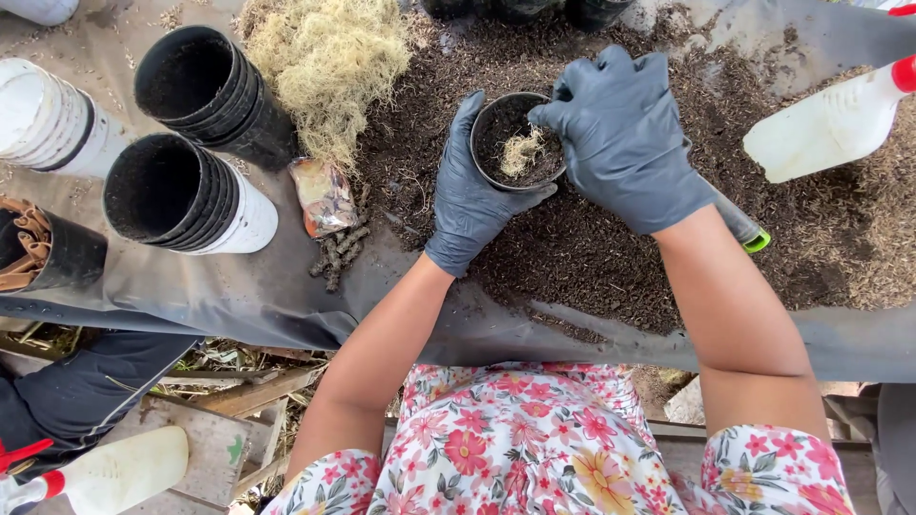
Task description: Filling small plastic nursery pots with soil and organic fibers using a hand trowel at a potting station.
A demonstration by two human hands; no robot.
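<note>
A small black pot (515, 143) sits on the dark soil (592, 248) spread over a grey sheet (286, 296), near the middle of the far half of the bench. It holds soil and a pale tuft of moss (521, 153).

The left hand (469, 195), in a dark glove, cups the pot's near-left wall: the fingers are together and curled round the side, with the thumb lying under the near rim. The forearm comes in from the lower left, bare, slanting up to the pot. The right hand (625, 138), gloved the same, arches over the pot's right rim; its fingertips bend down and pinch at the moss inside, and the other fingers lie close together. A grey tool with a green tip (749, 234) sticks out from under its wrist, lying on the soil. The right forearm runs in from the lower right.

Room: open soil lies near and right of the pot. To the left, a small packet (324, 195) and a few brown pellets (339, 253) lie just beside the left hand. A heap of loose moss (329, 62) lies up-left, close by. Farther left are two stacks of black pots (205, 91) lying on their sides, well apart from the hands. A white spray bottle (835, 119) lies on the right, near the right hand. The sheet's near edge runs just beyond the person's floral dress (534, 448).
</note>
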